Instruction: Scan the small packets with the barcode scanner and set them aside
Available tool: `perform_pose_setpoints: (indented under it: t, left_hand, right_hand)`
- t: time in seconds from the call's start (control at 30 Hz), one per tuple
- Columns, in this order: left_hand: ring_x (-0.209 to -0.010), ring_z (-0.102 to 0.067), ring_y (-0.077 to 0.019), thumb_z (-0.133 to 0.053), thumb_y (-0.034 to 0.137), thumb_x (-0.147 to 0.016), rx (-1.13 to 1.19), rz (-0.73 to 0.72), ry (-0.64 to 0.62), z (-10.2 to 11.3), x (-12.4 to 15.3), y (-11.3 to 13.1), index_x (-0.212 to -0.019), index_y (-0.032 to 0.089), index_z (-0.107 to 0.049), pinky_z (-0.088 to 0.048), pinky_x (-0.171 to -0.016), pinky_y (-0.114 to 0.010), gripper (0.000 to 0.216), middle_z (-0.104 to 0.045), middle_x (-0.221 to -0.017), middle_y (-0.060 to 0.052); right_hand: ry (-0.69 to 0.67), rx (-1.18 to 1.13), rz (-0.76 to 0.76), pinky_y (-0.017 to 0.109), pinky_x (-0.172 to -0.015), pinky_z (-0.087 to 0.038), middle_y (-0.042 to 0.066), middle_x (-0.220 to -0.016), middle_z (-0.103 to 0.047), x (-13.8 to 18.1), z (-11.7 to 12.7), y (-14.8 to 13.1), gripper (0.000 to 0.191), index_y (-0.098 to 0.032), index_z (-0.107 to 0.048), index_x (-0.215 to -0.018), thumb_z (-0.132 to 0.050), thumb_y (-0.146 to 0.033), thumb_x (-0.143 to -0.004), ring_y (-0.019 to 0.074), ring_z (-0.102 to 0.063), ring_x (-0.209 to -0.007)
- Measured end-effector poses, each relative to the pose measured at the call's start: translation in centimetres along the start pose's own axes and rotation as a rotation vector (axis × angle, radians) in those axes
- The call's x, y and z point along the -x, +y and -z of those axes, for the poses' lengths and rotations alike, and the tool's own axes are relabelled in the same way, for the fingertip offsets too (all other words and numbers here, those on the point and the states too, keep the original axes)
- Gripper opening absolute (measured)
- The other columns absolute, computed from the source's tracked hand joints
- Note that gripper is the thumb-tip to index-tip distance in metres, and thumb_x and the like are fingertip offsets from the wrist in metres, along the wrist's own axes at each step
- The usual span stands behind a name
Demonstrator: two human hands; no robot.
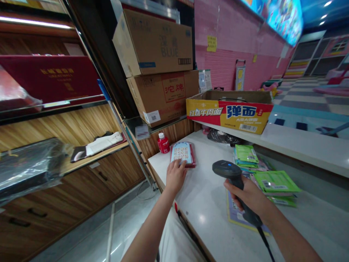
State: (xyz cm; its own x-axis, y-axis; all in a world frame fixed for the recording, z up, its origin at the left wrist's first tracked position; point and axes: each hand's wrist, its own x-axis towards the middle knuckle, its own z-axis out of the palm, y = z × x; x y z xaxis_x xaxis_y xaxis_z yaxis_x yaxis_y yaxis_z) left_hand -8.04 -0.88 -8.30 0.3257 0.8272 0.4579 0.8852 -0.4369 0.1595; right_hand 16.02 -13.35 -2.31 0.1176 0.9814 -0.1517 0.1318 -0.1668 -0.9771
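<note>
My right hand (247, 194) is closed around the handle of a black barcode scanner (231, 171), held above the white counter (207, 214) with its head pointing left. My left hand (176, 175) rests on the near edge of a flat red-edged packet (182, 153) lying on the counter. Its fingers lie on the packet, slightly curled. A small red bottle with a white cap (163, 142) stands just left of the packet.
Green packets (274, 181) and a second pile (246, 154) lie to the right on the counter. A yellow-red open carton (231, 113) sits on the raised ledge. Two brown cardboard boxes (163, 94) are stacked behind. Wooden shelving (54, 120) fills the left.
</note>
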Motion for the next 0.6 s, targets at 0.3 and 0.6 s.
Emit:
perform_pose_setpoints:
  t: [0.3,0.6]
  left_hand:
    - [-0.107,-0.051,-0.0271,-0.05,0.02,-0.086,0.154,-0.009,-0.111,0.2,0.9,7.0,-0.115,0.024,-0.059,-0.039,-0.095,-0.042,0.031,-0.058,-0.114,-0.011]
    - [-0.112,-0.043,-0.0375,-0.066,0.068,-0.061,0.333,0.021,-0.305,-1.8,4.9,19.1,-0.139,0.016,-0.04,-0.03,-0.097,-0.05,0.096,-0.05,-0.124,-0.019]
  right_hand:
    - [0.061,-0.022,0.02,0.021,-0.032,-0.04,-0.008,-0.048,-0.051,0.0,3.0,-1.6,0.031,-0.021,-0.048,-0.075,-0.066,-0.047,-0.074,0.0079,-0.044,-0.032]
    - [0.129,-0.053,0.054,0.021,-0.032,-0.039,-0.009,-0.046,-0.051,0.4,4.3,-2.5,0.032,-0.021,-0.05,-0.075,-0.067,-0.048,-0.072,0.008,-0.044,-0.032]
